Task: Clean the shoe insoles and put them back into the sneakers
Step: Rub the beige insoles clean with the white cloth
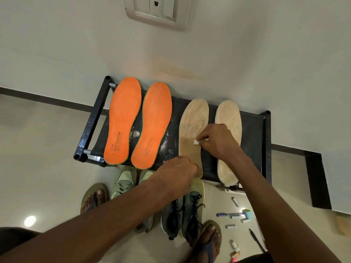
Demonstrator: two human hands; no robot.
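Across the middle of the frame a black rack [252, 133] stands against the wall, bearing four insoles laid side by side with their long axes running from the near edge toward the wall: two orange insoles [123, 120] at centre left, two beige ones at centre right. Below it, on the floor, sit a pale green pair of sneakers [123, 183] and a dark pair [191, 209]; their openings are partly hidden by the arms, and nothing can be seen inside them. The left beige insole [193, 118] is the one being worked on. The left hand [178, 171] presses on its heel end at the rack's near edge, fingers curled over the rim. The right hand [218, 141] lies across its midsection, fingers pinching a small white eraser-like block [197, 142] against the surface. From that block the unrubbed stretch lies upward along the insole's length, toward the toe, so the right hand is the nearer one for it. The right beige insole [228, 118] lies just beside. Small pens and tubes [235, 217] are scattered at lower right.
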